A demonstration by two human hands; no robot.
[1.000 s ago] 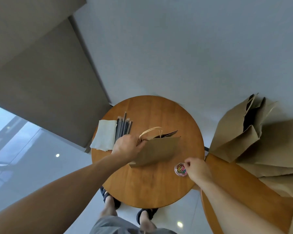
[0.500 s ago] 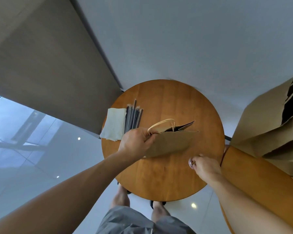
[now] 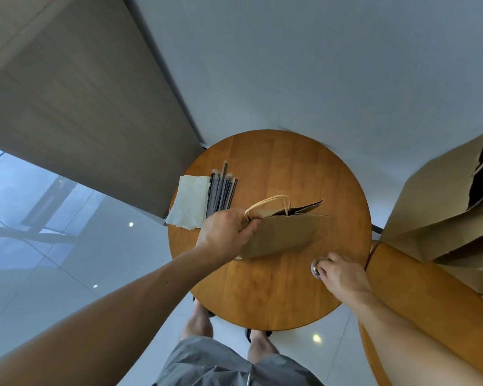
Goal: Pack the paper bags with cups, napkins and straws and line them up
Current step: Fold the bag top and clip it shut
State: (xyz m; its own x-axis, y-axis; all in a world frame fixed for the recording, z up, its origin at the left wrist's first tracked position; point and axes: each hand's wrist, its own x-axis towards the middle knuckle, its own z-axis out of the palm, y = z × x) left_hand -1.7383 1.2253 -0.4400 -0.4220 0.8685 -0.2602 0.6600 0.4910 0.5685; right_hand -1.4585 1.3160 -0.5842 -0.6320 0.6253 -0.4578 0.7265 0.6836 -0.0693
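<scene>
Now my left hand (image 3: 226, 232) pinches the bag (image 3: 285, 235) top, propping it on the counter (image 3: 276, 296); my right hand (image 3: 343, 277) curls round a small cup (image 3: 317, 270) beside it. Mouth barely open: cup may snag, bag flop.

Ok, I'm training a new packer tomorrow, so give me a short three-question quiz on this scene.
1. True or false: the left hand grips the paper bag near its handle.
2. What lies right beside the napkins? A) cups B) black straws C) a tray
3. Fill in: the right hand holds a small round ____ on the table.
Key: 1 true; 2 B; 3 container.
</scene>
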